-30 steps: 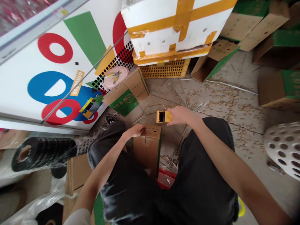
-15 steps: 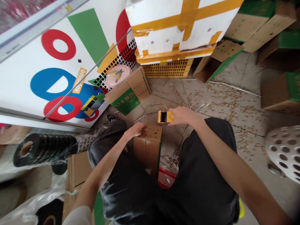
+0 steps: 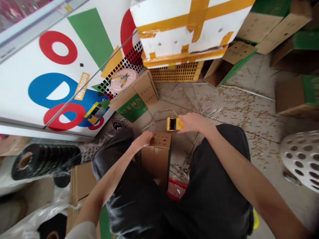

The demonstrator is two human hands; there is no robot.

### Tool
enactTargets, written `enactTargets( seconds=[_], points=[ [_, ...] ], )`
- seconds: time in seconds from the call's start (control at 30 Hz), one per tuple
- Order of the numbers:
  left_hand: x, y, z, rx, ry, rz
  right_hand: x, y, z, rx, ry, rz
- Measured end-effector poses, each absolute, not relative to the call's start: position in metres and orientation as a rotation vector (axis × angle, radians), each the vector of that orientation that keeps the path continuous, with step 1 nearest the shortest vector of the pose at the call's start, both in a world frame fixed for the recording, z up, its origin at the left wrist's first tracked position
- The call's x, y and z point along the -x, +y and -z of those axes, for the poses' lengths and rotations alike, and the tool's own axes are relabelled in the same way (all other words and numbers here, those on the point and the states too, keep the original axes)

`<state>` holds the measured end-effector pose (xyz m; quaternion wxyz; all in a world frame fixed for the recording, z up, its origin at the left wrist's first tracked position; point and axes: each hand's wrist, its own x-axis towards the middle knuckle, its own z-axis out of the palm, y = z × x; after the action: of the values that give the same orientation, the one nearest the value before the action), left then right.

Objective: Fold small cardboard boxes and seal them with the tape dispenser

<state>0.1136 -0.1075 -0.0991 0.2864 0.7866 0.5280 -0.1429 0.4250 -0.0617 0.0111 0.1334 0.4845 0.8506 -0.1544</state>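
Note:
A brown cardboard box (image 3: 157,157) with a perforated top and a green edge stands upright between my knees. My left hand (image 3: 144,138) rests closed on the box's top left corner. My right hand (image 3: 193,122) is wrapped round a yellow tape dispenser (image 3: 173,124), held just above the box's far right corner. My dark trousers fill the lower middle of the view.
A white chest freezer (image 3: 62,69) with coloured shapes stands at left. Ahead, a taped white foam box (image 3: 184,30) sits on a yellow crate (image 3: 175,72). Folded cartons (image 3: 136,96) lie about the littered concrete floor. A black film roll (image 3: 45,159) lies left; a perforated white stool (image 3: 302,159) right.
Hardly anything differs; the view has shifted a little and both hands stay where they were on the box and the dispenser.

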Motion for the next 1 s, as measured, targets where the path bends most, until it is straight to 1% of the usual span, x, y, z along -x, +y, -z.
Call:
enactTargets(
  seconds=[0.13,0.33,0.5,0.83,1.0],
  points=[
    [-0.116,-0.113,0.100,-2.107,1.434,0.479,-0.424,-0.061,-0.009,-1.409,2.457,0.446],
    [-0.110,-0.112,0.101,-2.115,1.421,0.384,-0.424,-0.062,-0.013,-1.412,2.449,0.454],
    [-0.105,-0.114,0.094,-2.078,1.450,0.364,-0.424,-0.062,-0.011,-1.396,2.457,0.439],
    [-0.109,-0.121,0.084,-2.147,1.497,0.425,-0.424,-0.062,-0.010,-1.414,2.450,0.461],
    [-0.106,-0.120,0.086,-2.177,1.449,0.535,-0.423,-0.061,-0.010,-1.383,2.431,0.438]
  ],
)
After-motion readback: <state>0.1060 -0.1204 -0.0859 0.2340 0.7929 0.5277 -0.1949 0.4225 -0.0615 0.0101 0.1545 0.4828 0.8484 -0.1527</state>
